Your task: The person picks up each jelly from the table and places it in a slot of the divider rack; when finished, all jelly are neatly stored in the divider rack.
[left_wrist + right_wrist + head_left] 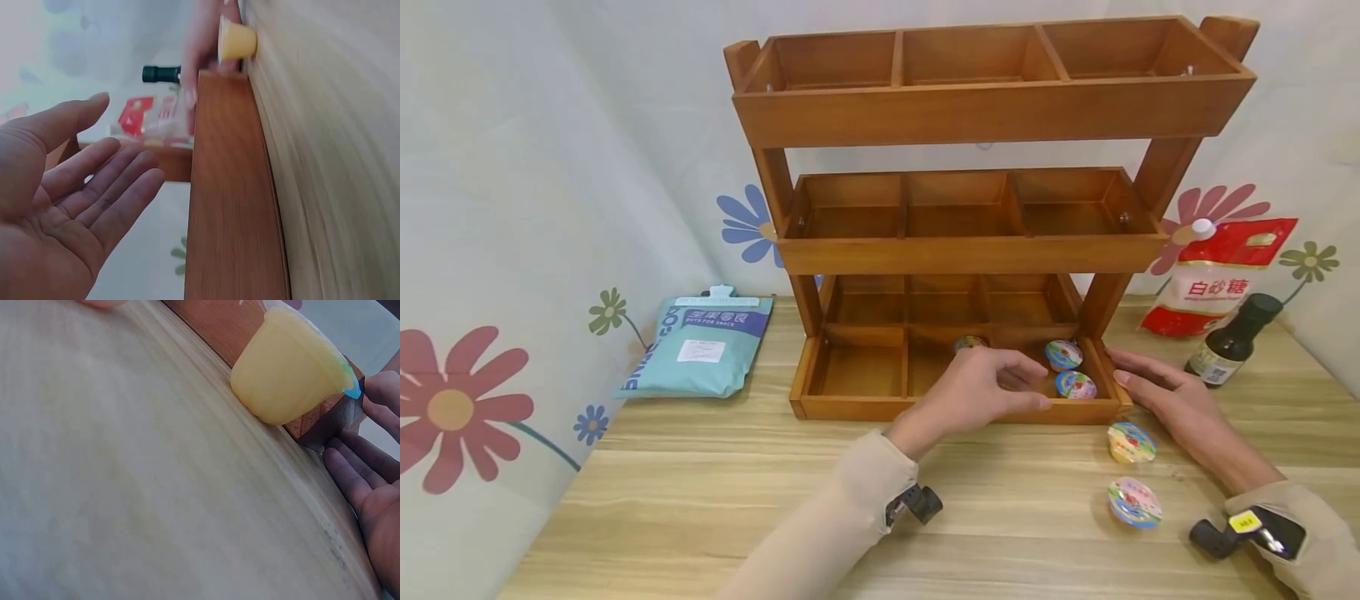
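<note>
My left hand (973, 387) is over the front of the wooden rack's bottom tray (850, 407), palm empty and fingers loosely spread, as the left wrist view shows. Two jelly cups (1063, 355) with printed lids sit in the tray's front right compartment. Another jelly cup (970, 342) shows partly behind my left hand, in the front middle compartment. At the tray's right end, my right hand (1183, 408) rests its extended fingers against the outer side. Close by on the table stand a yellow jelly cup (1131, 442) and a pink-lidded jelly cup (1134, 502).
Above the bottom tray, the rack carries a middle tier (970, 255) and a top tier (992, 112), both divided into compartments. A dark sauce bottle (1232, 342) and a red-and-white sugar pouch (1213, 279) stand right of it. Leftward lies a blue snack bag (700, 350).
</note>
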Demonstrator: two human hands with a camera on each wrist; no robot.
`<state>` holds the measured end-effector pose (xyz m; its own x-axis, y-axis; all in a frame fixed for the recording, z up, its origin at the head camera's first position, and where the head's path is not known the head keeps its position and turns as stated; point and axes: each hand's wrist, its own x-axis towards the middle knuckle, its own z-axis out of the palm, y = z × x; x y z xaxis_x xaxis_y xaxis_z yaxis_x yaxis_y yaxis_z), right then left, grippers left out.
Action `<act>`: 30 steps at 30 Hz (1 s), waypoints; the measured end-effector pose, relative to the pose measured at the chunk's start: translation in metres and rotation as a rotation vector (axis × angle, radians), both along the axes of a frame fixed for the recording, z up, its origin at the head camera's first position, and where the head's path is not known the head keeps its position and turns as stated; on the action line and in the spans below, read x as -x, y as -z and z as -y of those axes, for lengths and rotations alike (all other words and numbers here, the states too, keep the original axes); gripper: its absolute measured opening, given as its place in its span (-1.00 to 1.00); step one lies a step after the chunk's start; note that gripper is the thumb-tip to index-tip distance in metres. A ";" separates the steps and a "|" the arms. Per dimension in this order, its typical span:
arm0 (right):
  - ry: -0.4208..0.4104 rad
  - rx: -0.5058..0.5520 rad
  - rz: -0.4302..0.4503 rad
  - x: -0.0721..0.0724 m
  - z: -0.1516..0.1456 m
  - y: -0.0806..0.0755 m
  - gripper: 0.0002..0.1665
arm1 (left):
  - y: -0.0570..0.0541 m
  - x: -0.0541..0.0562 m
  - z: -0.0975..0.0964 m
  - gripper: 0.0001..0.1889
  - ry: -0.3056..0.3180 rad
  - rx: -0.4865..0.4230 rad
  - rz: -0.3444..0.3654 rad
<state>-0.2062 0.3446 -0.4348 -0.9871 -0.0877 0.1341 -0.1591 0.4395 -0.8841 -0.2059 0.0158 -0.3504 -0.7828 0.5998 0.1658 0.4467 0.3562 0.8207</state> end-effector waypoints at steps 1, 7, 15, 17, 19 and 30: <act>-0.002 0.005 0.001 0.000 0.000 0.000 -0.36 | 0.000 -0.001 -0.003 -0.66 0.009 0.007 -0.002; -0.006 0.014 -0.008 0.000 0.000 0.000 -0.37 | 0.002 -0.009 -0.024 -0.64 0.059 0.061 -0.030; -0.016 0.015 -0.035 0.001 0.001 0.001 -0.40 | 0.005 -0.022 -0.048 -0.64 0.181 0.103 -0.091; -0.017 0.015 -0.042 0.001 0.001 0.001 -0.40 | 0.006 -0.024 -0.052 -0.64 0.200 0.117 -0.112; -0.016 0.011 -0.044 0.001 0.001 0.001 -0.40 | 0.008 -0.026 -0.056 -0.65 0.214 0.134 -0.132; -0.022 0.031 -0.054 0.001 0.001 0.001 -0.43 | 0.016 -0.036 -0.069 -0.64 0.264 0.226 -0.151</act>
